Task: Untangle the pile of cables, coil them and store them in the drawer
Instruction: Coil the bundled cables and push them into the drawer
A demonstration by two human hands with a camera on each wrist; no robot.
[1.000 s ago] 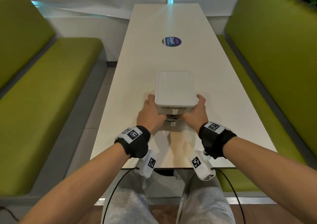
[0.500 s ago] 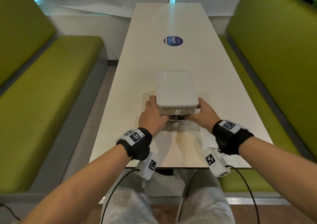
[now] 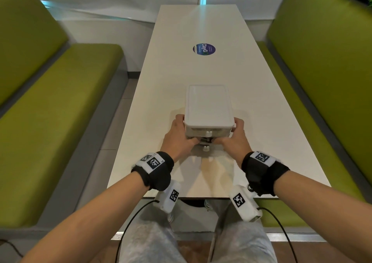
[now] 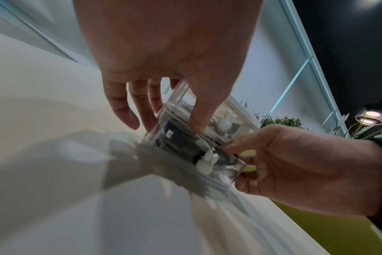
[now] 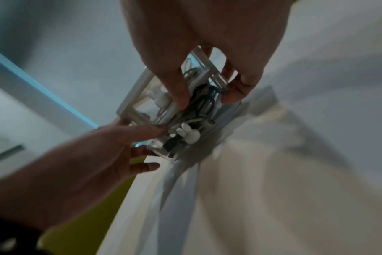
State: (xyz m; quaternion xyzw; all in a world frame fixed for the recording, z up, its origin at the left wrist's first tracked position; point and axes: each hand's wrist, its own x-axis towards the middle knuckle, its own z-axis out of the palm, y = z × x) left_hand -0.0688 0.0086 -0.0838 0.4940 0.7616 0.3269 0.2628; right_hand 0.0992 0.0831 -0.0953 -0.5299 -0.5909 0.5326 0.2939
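A small white drawer box [image 3: 208, 105] stands on the white table [image 3: 201, 27]. Its clear lower drawer [image 4: 177, 146] sticks out a little toward me and holds coiled dark and white cables [image 5: 204, 101]. Each drawer front has a white bunny-shaped knob [image 4: 205, 163]. My left hand [image 3: 180, 135] grips the front left corner, fingers [image 4: 122, 110] along the side and thumb on the drawer front. At the front right corner my right hand [image 3: 231, 133] holds the same way, thumb [image 5: 177, 93] on the lower drawer front. The upper drawer looks pushed in.
Green padded benches [image 3: 60, 101] run along both sides of the table. A round blue sticker [image 3: 204, 49] lies on the far half of the tabletop. The near table edge [image 3: 201, 198] is just above my knees, where wrist-camera leads hang.
My right hand slid back toward the drawer front half a second ago and is now at the box's front right corner again. The left hand has stayed put.
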